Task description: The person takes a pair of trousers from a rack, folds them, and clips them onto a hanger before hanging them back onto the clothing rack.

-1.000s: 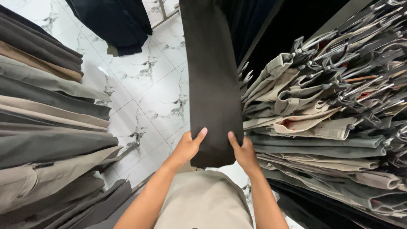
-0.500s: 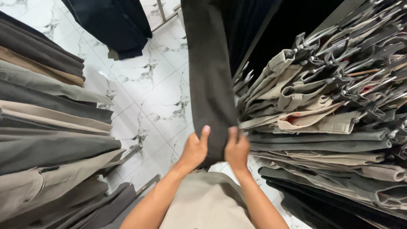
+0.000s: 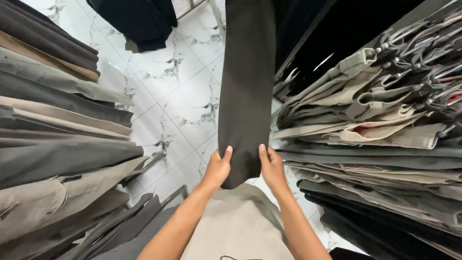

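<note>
- Since the earlier frame the two hands have drawn a little apart along the lower end of the dark garment [image 3: 246, 91]; half a second ago they were bunched close together on it, and now each sits on its own edge.
- The dark garment, a long folded piece of brown-black cloth, hangs straight down the middle of the view, its top running out of the upper edge and its rounded lower end just above the person's beige shirt [image 3: 238, 226].
- The left hand [image 3: 217, 168] grips the garment's lower left edge, thumb up on the front face and the other fingers curled behind the cloth.
- The right hand [image 3: 272, 166] grips the lower right edge in the same way, thumb on the front, the other fingers hidden behind.
- Left of the garment a row of hanging trousers [image 3: 57, 135] in grey, tan and brown fills the side of the view.
- Right of the garment another row of clipped trousers [image 3: 375, 125], mostly khaki and olive, hangs from metal clip hangers [image 3: 409, 53].
- Behind the garment lies a white marble-patterned tile floor [image 3: 173, 91].
- Up and to the left of the garment a dark cloth [image 3: 134, 21] hangs over that floor.
</note>
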